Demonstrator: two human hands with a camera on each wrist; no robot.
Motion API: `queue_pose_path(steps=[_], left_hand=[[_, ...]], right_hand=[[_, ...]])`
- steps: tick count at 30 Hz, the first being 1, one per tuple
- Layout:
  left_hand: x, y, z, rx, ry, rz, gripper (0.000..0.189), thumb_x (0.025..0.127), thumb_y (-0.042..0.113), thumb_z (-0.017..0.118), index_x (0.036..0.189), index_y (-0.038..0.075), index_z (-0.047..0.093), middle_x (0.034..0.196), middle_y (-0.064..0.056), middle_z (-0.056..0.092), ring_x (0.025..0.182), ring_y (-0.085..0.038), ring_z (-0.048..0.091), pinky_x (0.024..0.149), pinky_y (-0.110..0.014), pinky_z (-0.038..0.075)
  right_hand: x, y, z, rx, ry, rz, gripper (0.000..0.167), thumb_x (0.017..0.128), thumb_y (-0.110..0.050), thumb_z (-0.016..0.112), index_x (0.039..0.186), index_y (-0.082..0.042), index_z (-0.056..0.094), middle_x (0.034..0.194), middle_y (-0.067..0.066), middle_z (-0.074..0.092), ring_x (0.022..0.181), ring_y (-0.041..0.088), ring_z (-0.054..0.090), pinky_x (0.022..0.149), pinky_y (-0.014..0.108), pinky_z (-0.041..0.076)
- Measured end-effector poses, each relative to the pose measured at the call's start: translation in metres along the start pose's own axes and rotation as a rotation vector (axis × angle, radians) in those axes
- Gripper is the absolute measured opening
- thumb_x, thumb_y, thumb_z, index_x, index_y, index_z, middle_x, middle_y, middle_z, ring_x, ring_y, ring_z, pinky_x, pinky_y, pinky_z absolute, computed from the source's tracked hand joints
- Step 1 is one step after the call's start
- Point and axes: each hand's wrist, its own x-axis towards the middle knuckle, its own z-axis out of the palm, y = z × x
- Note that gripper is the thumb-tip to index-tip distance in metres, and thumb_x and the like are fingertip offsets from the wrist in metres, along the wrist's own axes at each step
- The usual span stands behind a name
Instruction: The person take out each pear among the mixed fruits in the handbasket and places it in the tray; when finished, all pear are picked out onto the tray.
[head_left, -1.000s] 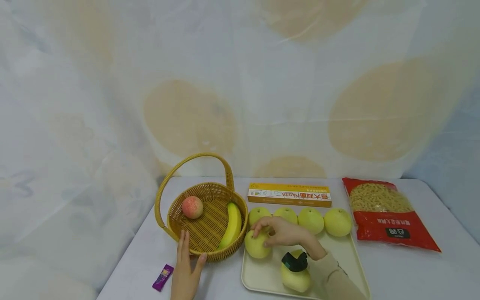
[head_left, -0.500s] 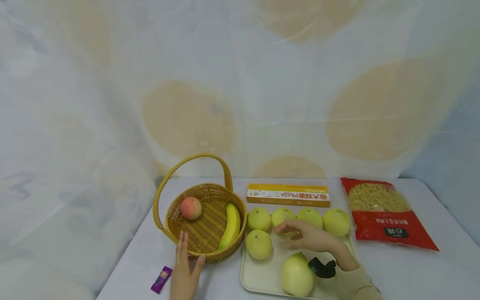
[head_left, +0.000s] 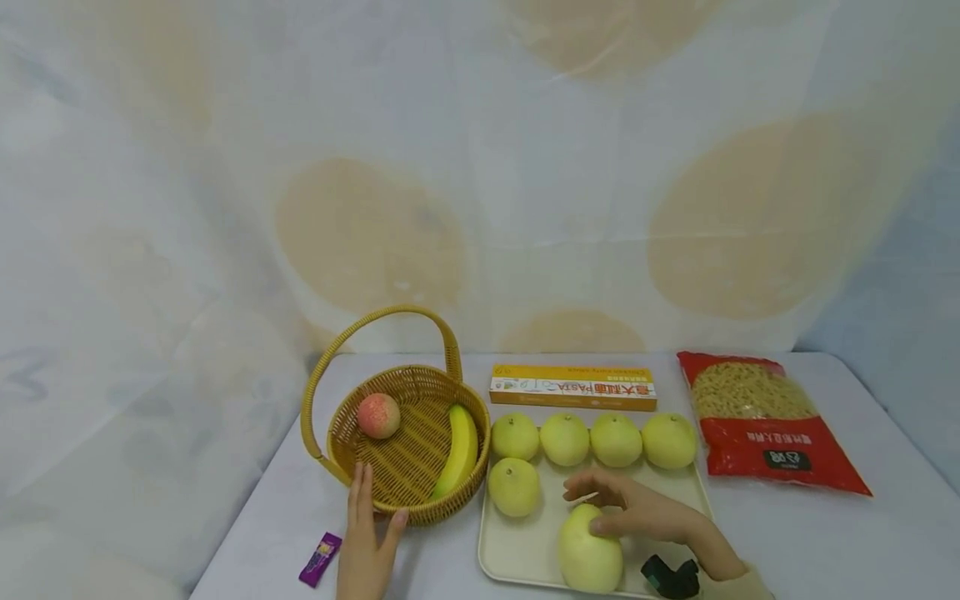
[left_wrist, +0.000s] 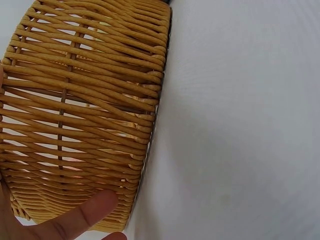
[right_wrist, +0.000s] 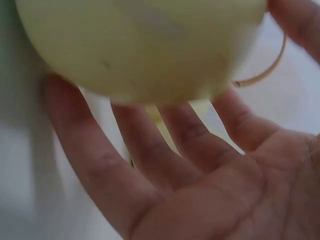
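At the tray's front, my right hand (head_left: 637, 512) curves round the upper part of a pale yellow-green fruit (head_left: 588, 562) that narrows towards its top. The right wrist view shows this fruit (right_wrist: 145, 45) close up, fingertips along its edge and partly hidden behind it. My left hand (head_left: 366, 542) rests with extended fingers against the near rim of a wicker basket (head_left: 427, 512). In the left wrist view a finger (left_wrist: 92, 212) lies along the woven wall (left_wrist: 80, 125). Inside the basket are a pink peach (head_left: 378, 416) and a yellow banana (head_left: 459, 454).
Several round yellow-green fruits (head_left: 565, 439) line the back of the cream tray (head_left: 517, 558), with another such fruit (head_left: 514, 487) at its left. Behind stands a pasta box (head_left: 573, 387). A red pasta bag (head_left: 772, 425) lies right, a purple packet (head_left: 320, 559) at front left.
My right hand has left the round fruit at the tray's left and moved right and nearer, down to the front fruit. The left hand stays at the basket rim.
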Motion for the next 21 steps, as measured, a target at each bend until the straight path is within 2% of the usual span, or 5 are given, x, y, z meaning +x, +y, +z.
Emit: queue_pose_path(steps=[4, 10, 13, 17, 21], left_hand=[[-0.001, 0.002, -0.001, 0.003, -0.007, -0.004, 0.077, 0.098, 0.033, 0.056, 0.157, 0.014, 0.01, 0.164, -0.014, 0.008, 0.139, -0.052, 0.028, 0.09, -0.065, 0.048], [-0.001, 0.004, -0.002, 0.001, -0.006, -0.009, 0.077, 0.098, 0.033, 0.057, 0.157, 0.013, 0.012, 0.164, -0.014, 0.009, 0.14, -0.051, 0.027, 0.093, -0.065, 0.046], [-0.001, 0.004, -0.001, 0.002, -0.006, -0.006, 0.077, 0.098, 0.033, 0.057, 0.157, 0.014, 0.01, 0.164, -0.013, 0.008, 0.141, -0.051, 0.026, 0.095, -0.066, 0.045], [-0.001, 0.003, -0.001, 0.004, -0.009, -0.01, 0.078, 0.098, 0.034, 0.056, 0.157, 0.016, 0.009, 0.164, -0.013, 0.008, 0.14, -0.051, 0.027, 0.095, -0.066, 0.045], [-0.003, 0.003, -0.003, 0.008, -0.011, -0.016, 0.078, 0.098, 0.034, 0.055, 0.158, 0.017, 0.008, 0.163, -0.014, 0.009, 0.14, -0.051, 0.027, 0.095, -0.066, 0.045]], right_hand=[[0.002, -0.001, 0.007, -0.013, -0.057, 0.054, 0.055, 0.092, -0.019, 0.065, 0.14, -0.003, 0.042, 0.14, 0.024, 0.047, 0.119, 0.001, 0.05, 0.095, 0.019, 0.042], [0.003, -0.001, 0.014, -0.041, -0.064, 0.078, 0.066, 0.084, -0.02, 0.075, 0.141, -0.015, 0.043, 0.141, 0.018, 0.044, 0.113, 0.003, 0.047, 0.093, 0.019, 0.04], [0.004, -0.002, 0.016, -0.116, 0.003, 0.021, 0.066, 0.082, -0.02, 0.077, 0.139, -0.015, 0.045, 0.139, 0.018, 0.048, 0.113, 0.002, 0.047, 0.093, 0.018, 0.039], [0.006, -0.002, 0.018, -0.312, 0.17, -0.063, 0.066, 0.078, -0.024, 0.08, 0.136, -0.019, 0.05, 0.137, 0.008, 0.053, 0.117, -0.003, 0.046, 0.097, 0.018, 0.038], [0.008, -0.005, 0.022, -0.425, 0.311, -0.067, 0.067, 0.073, -0.025, 0.082, 0.134, -0.023, 0.053, 0.136, 0.0, 0.055, 0.125, 0.0, 0.043, 0.104, 0.023, 0.037]])
